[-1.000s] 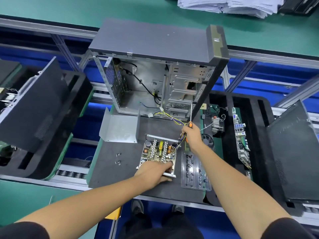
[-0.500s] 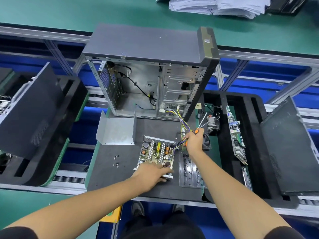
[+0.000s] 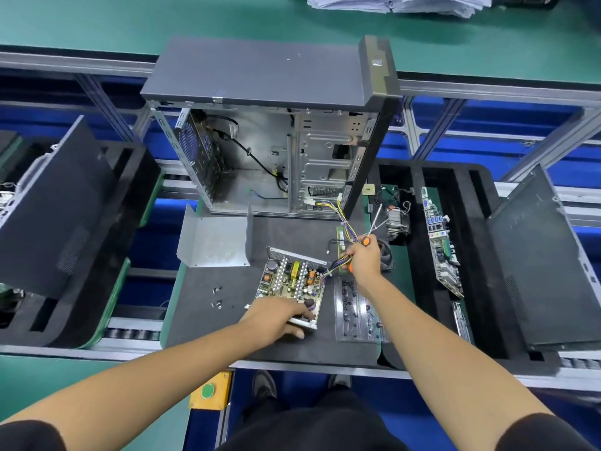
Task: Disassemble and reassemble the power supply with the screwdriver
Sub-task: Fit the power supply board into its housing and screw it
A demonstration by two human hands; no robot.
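The opened power supply [image 3: 292,278] lies on the dark mat [image 3: 234,336], its circuit board bare inside the metal base. My left hand [image 3: 276,317] rests on its near edge and holds it down. My right hand [image 3: 366,258] grips the orange-handled screwdriver [image 3: 374,222], whose shaft points up and away, and also touches the coloured wire bundle [image 3: 341,222] that runs from the board to the computer case [image 3: 270,125]. The bent grey metal cover [image 3: 214,239] lies to the left of the supply. A few loose screws [image 3: 217,297] sit on the mat.
A clear plastic parts tray [image 3: 356,314] lies right of the supply. A black foam tray [image 3: 481,255] at right holds a motherboard [image 3: 440,242], a heatsink [image 3: 396,222] and a side panel [image 3: 546,255]. Another panel [image 3: 58,206] leans at left.
My right hand with the screwdriver has moved toward me and a little right, and the shaft now tilts to the right. My left hand has stayed on the supply.
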